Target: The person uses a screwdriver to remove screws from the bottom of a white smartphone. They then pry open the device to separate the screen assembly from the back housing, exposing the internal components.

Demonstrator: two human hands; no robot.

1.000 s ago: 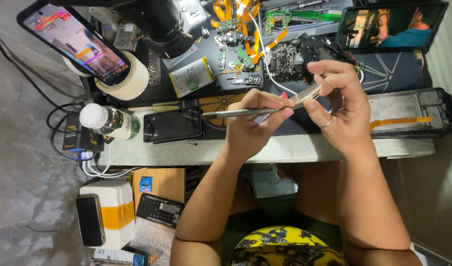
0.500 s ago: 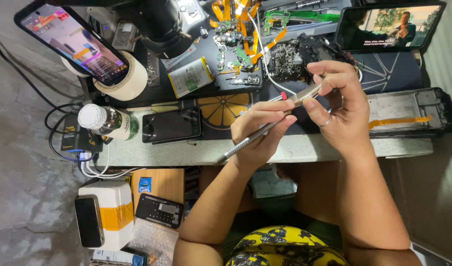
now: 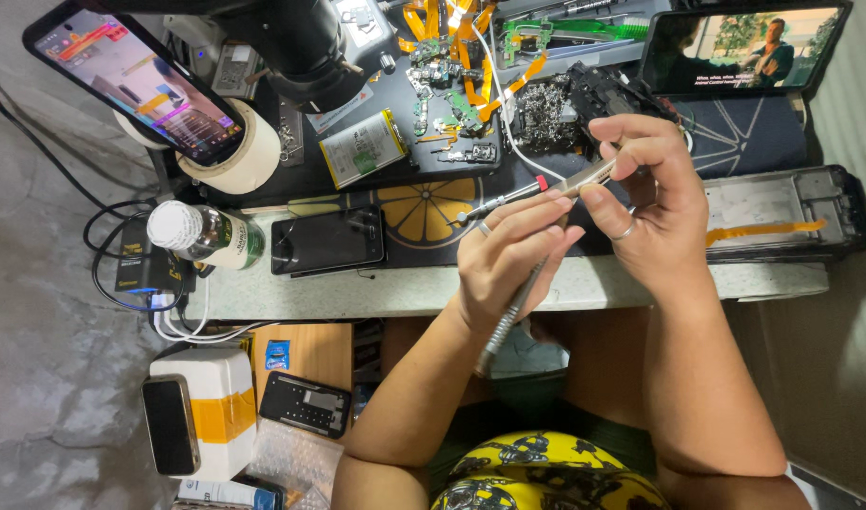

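Observation:
My left hand (image 3: 509, 260) grips a slim silver screwdriver (image 3: 502, 326) whose knurled shaft points down past the desk's front edge toward my lap. My right hand (image 3: 652, 203), with a ring on one finger, pinches a thin flat metal tool (image 3: 589, 176) just above the left hand's fingertips. Both hands hover over a dark work mat with an orange-slice print (image 3: 424, 212). A small screwdriver with a red collar (image 3: 504, 200) lies on that mat just left of my hands.
A black phone (image 3: 327, 241) lies face up by a capped bottle (image 3: 204, 233). Circuit boards with orange flex cables (image 3: 457, 85) and a microscope (image 3: 305, 42) fill the back. An opened phone frame (image 3: 782, 212) lies right. Two lit phones (image 3: 135, 80) (image 3: 740, 47) stand propped.
My left hand has swung the silver screwdriver from lying level, tip to the left, to pointing down toward my lap. My right hand has stayed where it was.

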